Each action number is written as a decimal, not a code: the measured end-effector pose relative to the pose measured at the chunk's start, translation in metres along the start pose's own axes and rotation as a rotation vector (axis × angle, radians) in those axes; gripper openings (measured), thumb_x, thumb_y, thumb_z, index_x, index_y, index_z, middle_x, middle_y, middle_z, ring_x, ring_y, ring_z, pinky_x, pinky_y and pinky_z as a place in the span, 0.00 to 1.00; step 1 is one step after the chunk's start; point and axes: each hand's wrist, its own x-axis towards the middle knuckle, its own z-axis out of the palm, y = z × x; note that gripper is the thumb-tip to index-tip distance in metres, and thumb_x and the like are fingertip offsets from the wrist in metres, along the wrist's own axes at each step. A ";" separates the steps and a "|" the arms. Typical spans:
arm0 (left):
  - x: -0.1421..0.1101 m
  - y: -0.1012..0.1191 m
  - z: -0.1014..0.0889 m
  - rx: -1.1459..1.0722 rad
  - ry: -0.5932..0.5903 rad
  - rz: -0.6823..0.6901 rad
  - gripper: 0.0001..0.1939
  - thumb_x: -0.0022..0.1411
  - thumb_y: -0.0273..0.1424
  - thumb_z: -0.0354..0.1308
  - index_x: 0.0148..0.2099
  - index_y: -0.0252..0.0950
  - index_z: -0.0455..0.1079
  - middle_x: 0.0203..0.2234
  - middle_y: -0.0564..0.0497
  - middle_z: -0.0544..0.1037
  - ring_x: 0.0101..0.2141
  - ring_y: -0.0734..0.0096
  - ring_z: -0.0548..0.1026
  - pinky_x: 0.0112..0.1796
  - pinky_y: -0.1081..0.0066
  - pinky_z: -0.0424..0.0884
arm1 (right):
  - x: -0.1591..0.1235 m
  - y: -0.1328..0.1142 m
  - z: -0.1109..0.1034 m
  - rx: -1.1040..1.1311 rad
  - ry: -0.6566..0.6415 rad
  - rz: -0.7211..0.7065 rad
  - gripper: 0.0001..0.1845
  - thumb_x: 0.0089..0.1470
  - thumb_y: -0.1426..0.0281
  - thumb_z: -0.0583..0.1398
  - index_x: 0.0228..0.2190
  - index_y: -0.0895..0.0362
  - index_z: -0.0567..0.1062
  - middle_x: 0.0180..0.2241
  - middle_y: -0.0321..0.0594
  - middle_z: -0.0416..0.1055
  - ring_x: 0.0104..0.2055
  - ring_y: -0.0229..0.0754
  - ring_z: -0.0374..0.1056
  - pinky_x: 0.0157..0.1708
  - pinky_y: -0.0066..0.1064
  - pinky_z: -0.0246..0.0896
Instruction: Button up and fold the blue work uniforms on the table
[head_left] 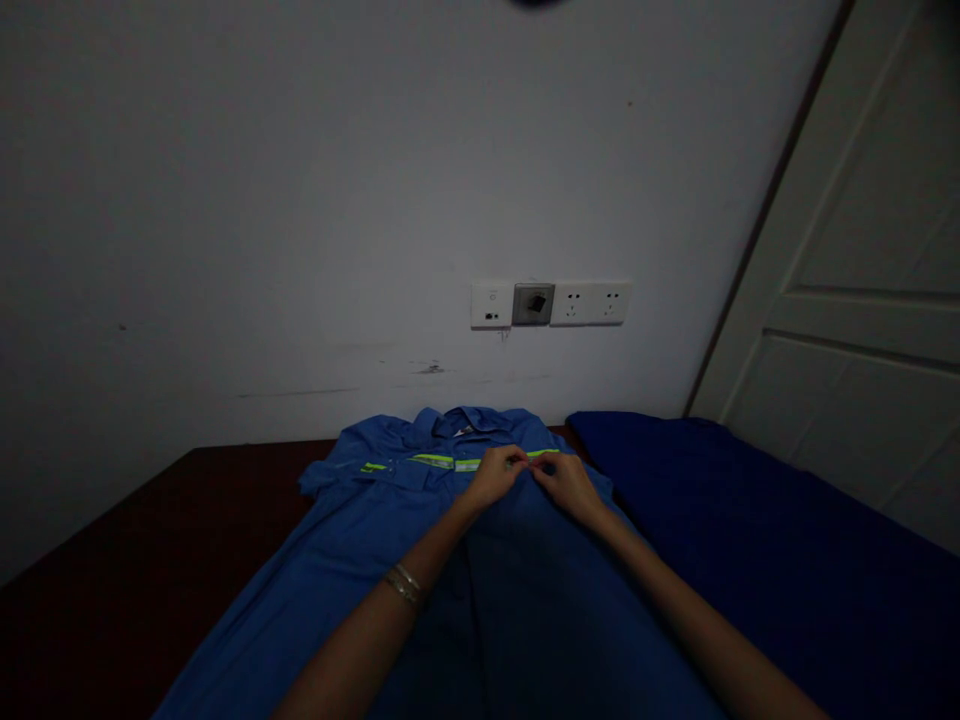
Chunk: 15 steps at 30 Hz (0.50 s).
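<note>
A blue work shirt (pixel 420 560) lies spread face up, collar toward the wall, with a yellow-green reflective stripe (pixel 433 461) across its chest. My left hand (pixel 495 477) and my right hand (pixel 568 487) meet at the shirt's front opening, on the stripe. Fingertips of both hands pinch the fabric there, close together. Any button under them is hidden. A metal bracelet (pixel 403 586) circles my left wrist.
The shirt rests on a dark reddish-brown table (pixel 150 540). To its right lies a dark blue cloth (pixel 750 520). Behind stands a white wall with a panel of sockets (pixel 551 304), and a white door (pixel 847 230) stands at the right.
</note>
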 end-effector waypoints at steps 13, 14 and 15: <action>0.006 -0.010 0.008 -0.509 0.041 -0.207 0.22 0.41 0.19 0.65 0.41 0.33 0.67 0.28 0.53 0.73 0.34 0.72 0.73 0.39 0.71 0.67 | 0.001 0.006 0.005 0.230 0.109 0.136 0.08 0.46 0.68 0.57 0.28 0.55 0.76 0.30 0.40 0.76 0.34 0.42 0.71 0.38 0.31 0.61; 0.006 -0.010 0.009 -0.484 0.057 -0.203 0.21 0.41 0.18 0.64 0.40 0.34 0.66 0.28 0.54 0.73 0.34 0.72 0.73 0.39 0.71 0.67 | 0.002 0.007 0.006 0.255 0.108 0.146 0.08 0.46 0.68 0.57 0.27 0.55 0.76 0.30 0.40 0.76 0.34 0.42 0.71 0.38 0.31 0.62; 0.006 -0.009 0.011 -0.464 0.074 -0.203 0.21 0.41 0.17 0.64 0.40 0.34 0.66 0.27 0.54 0.72 0.35 0.72 0.73 0.39 0.71 0.67 | 0.002 0.009 0.007 0.283 0.104 0.155 0.08 0.46 0.67 0.57 0.27 0.55 0.76 0.30 0.40 0.76 0.34 0.42 0.71 0.37 0.31 0.62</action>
